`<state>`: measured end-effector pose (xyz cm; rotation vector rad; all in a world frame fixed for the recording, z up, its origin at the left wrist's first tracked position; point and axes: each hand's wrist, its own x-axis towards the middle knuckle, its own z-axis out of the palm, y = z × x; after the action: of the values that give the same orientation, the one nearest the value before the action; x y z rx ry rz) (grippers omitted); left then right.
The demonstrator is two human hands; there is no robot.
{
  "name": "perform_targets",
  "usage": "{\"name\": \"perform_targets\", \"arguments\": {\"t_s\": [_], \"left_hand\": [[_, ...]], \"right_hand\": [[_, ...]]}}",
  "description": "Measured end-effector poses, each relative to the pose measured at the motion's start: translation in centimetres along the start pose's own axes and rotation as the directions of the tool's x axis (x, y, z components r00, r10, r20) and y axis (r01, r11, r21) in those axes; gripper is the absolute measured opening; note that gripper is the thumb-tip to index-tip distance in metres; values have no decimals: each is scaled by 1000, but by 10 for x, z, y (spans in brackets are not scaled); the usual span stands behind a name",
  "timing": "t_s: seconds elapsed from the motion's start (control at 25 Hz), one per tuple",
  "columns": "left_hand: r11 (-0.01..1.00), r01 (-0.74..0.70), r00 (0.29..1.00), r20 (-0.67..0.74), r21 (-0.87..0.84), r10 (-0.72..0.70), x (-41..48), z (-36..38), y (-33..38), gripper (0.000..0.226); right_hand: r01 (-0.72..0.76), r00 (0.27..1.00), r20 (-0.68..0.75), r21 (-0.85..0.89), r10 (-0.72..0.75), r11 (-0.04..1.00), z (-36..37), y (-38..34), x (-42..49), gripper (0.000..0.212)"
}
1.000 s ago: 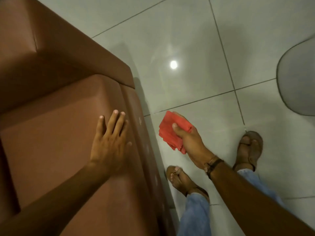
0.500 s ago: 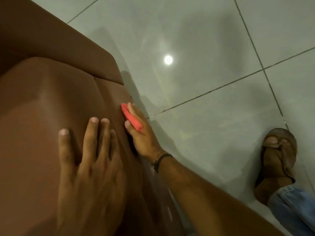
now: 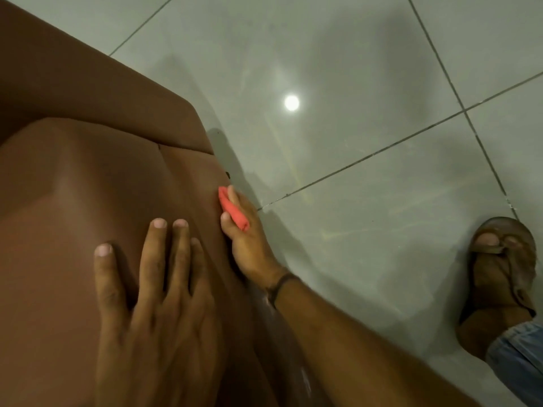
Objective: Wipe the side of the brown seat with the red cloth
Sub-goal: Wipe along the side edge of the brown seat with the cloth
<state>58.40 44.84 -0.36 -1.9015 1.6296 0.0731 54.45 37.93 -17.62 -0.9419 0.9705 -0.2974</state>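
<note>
The brown seat [image 3: 73, 201] fills the left half of the view, its padded top facing me and its right side dropping to the floor. My left hand [image 3: 158, 304] lies flat on the seat top, fingers spread. My right hand [image 3: 249, 245] presses the folded red cloth [image 3: 233, 210] against the seat's right side, just below the top edge. Only a narrow strip of the cloth shows between thumb and fingers. A dark band circles my right wrist.
Glossy grey floor tiles [image 3: 352, 142] with dark grout lines spread to the right, reflecting a ceiling light [image 3: 291, 102]. My right foot in a brown sandal [image 3: 499, 274] stands at the right edge, with a denim trouser hem below it.
A second ago my right hand held the cloth away from the seat. It then came against the seat's side and has stayed there. The camera has moved closer to the seat.
</note>
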Motion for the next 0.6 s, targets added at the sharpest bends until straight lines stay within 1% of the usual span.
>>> {"name": "perform_targets", "arguments": {"t_s": [0.04, 0.12, 0.16, 0.2, 0.28, 0.32, 0.4, 0.48, 0.52, 0.56, 0.6], "left_hand": [[1000, 13, 999, 32, 18, -14, 0, 1, -1, 67], [1000, 4, 997, 82, -7, -4, 0, 12, -4, 65], [1000, -10, 997, 79, -24, 12, 1, 18, -6, 65], [999, -17, 997, 71, -30, 19, 2, 18, -7, 65], [1000, 0, 999, 42, 7, -1, 2, 7, -4, 68], [1000, 2, 1000, 17, 14, -3, 1, -1, -2, 68], [1000, 3, 1000, 24, 16, -4, 1, -14, 2, 68], [999, 17, 996, 92, 43, -21, 1, -17, 3, 69], [999, 15, 993, 112, 51, -21, 1, -17, 2, 69], [999, 9, 994, 107, 51, -14, 1, -17, 1, 69], [999, -2, 996, 90, 55, -3, 2, -16, 1, 69]], "right_hand": [[55, 998, 34, -9, -55, 998, 5, -10, -13, 66], [225, 973, 68, -70, -220, 972, 16, -43, 7, 60], [240, 967, 114, -97, -229, 966, 20, -59, 34, 60], [200, 974, 124, -77, -189, 977, 20, -68, 60, 61], [94, 994, 45, 49, -96, 994, 13, -57, 86, 67], [56, 998, 9, 92, -57, 994, 11, -41, 77, 68], [-1, 999, -42, 56, 4, 998, 8, -5, 25, 64], [0, 1000, 6, 7, 0, 1000, 8, 7, -22, 66], [37, 998, 49, -50, -34, 998, 11, -1, -27, 69], [112, 992, 69, -100, -105, 989, 17, -10, -18, 70], [151, 986, 89, -126, -140, 981, 20, -25, 0, 67]]}}
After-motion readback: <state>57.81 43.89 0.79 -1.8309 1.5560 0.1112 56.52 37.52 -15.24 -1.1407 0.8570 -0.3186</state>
